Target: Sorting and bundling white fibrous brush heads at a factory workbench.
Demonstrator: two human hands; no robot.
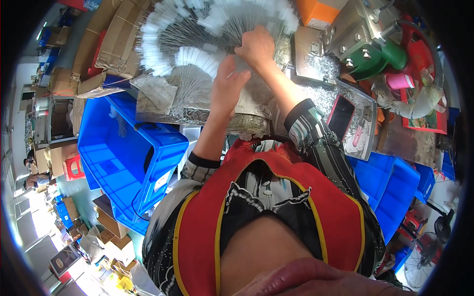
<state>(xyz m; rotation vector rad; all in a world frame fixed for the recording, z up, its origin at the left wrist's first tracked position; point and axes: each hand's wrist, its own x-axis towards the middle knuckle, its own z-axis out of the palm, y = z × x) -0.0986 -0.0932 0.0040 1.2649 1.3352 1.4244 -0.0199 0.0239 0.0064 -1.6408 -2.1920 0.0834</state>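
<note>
Large fanned bundles of thin metallic wires with white tab-like ends (pixel 222 22) lie across the far part of the worktable (pixel 195 114). A smaller fan of the same wires (pixel 190 81) spreads at the table's left, nearer me. My right hand (pixel 257 47) reaches into the near side of the large bundle, its fingers bent and together; their tips are hidden, so what they grip does not show. Closer to me and to its left, my left hand (pixel 229 86) is beside the smaller fan, thumb apart from the fingers, with nothing visible in it.
A metal machine with a green part (pixel 385 56) stands at the right. Beside it, a metal tray (pixel 365 130) bears shiny scraps and a phone (pixel 340 117). Blue crates (pixel 131 158) stand below left and lower right. Cardboard boxes (pixel 118 39) flank the table's left; a pink spool (pixel 400 81) sits right.
</note>
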